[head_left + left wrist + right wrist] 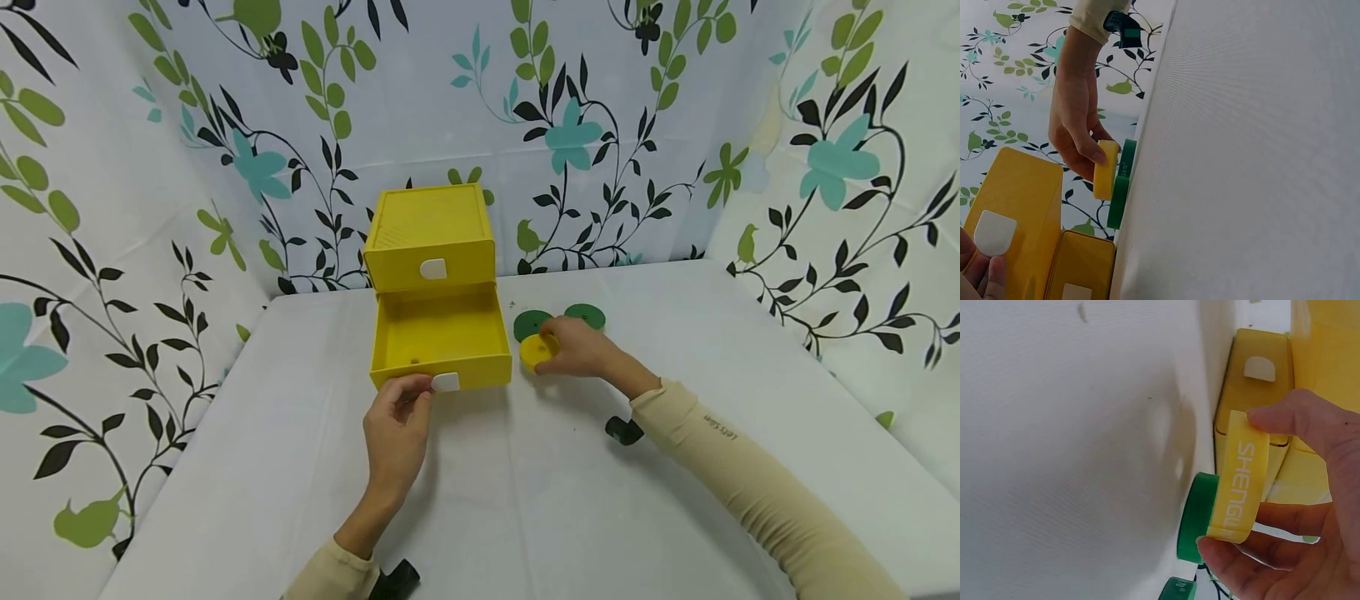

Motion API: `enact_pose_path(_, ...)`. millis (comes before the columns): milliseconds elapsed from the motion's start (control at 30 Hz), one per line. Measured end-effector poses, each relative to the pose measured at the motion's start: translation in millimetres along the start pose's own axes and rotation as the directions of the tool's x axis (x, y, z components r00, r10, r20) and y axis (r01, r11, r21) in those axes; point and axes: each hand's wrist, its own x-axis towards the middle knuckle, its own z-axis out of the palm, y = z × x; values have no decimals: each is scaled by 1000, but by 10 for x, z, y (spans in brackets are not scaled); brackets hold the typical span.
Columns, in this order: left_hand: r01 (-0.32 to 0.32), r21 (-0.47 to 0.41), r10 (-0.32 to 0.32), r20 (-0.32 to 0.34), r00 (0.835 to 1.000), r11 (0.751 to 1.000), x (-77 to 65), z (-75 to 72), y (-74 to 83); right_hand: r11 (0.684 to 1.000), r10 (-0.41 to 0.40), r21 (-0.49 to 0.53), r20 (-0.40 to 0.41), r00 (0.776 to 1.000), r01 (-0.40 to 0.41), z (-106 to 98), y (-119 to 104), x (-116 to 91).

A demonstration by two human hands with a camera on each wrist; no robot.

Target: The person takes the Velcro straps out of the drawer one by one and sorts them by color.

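A two-tier yellow drawer box (431, 221) stands at the back of the table, its lower drawer (480, 371) pulled out with the inside visible. At the front of that drawer, my left hand (397, 433) pinches the white tab handle (446, 382). My right hand (576, 346) grips a thick yellow disc (534, 353) by its edge, thumb on one side and fingers on the other. White letters run along the rim of the yellow disc (1244, 481). Just behind it lie two green discs, one nearer the drawer (528, 323) and another to the right (587, 314).
The upper drawer is closed, with its own white tab (432, 268). A white cloth (570, 483) covers the table. Patterned curtains (450, 100) hang behind and at both sides. Dark wrist devices (624, 430) sit at both sleeves.
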Motion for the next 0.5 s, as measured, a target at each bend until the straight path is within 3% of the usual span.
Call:
enact_pose_path(133, 20, 1, -20, 6, 1000, 1000, 8, 4, -24, 1000, 3, -7, 6, 1000, -3, 64, 33, 4)
enact_pose_path(367, 46, -5, -45, 10, 999, 999, 15, -1, -279, 1000, 5, -5, 6, 1000, -5, 130, 61, -8)
enact_pose_path(500, 34, -22, -34, 22, 999, 999, 15, -18, -332, 1000, 9, -10, -4, 1000, -9, 157, 71, -7)
